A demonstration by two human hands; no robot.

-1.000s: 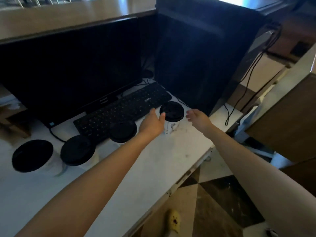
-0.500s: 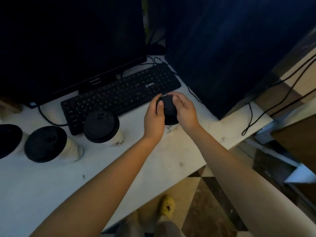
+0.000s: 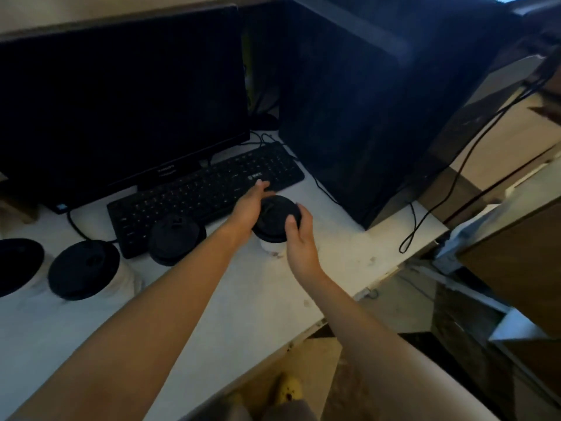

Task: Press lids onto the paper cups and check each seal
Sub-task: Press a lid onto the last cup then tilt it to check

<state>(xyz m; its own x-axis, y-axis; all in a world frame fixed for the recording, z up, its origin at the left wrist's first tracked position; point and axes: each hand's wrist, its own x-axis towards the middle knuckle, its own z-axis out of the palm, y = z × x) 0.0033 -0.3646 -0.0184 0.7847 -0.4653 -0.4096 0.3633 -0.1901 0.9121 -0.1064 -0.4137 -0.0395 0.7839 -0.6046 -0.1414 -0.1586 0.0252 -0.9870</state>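
A white paper cup [image 3: 271,248] with a black lid [image 3: 274,217] stands on the white desk [image 3: 212,314], just in front of the keyboard's right end. My left hand [image 3: 247,208] lies against the lid's left side, fingers stretched toward the keyboard. My right hand [image 3: 299,243] grips the lid's near right rim, with the thumb on top. Three more lidded cups stand in a row to the left: one [image 3: 174,238] against the keyboard, one [image 3: 83,268] further left, and one [image 3: 18,265] at the frame's edge.
A black keyboard [image 3: 206,192] and a dark monitor [image 3: 121,101] stand behind the cups. A black computer tower [image 3: 364,117] rises to the right, with cables [image 3: 425,214] trailing off the desk corner. The desk edge runs diagonally at the lower right, above a tiled floor.
One second ago my hands were just reaching the cup. Half a second ago both thumbs pressed on the lid's top. Now the hands sit at its sides, the right one nearer to me.
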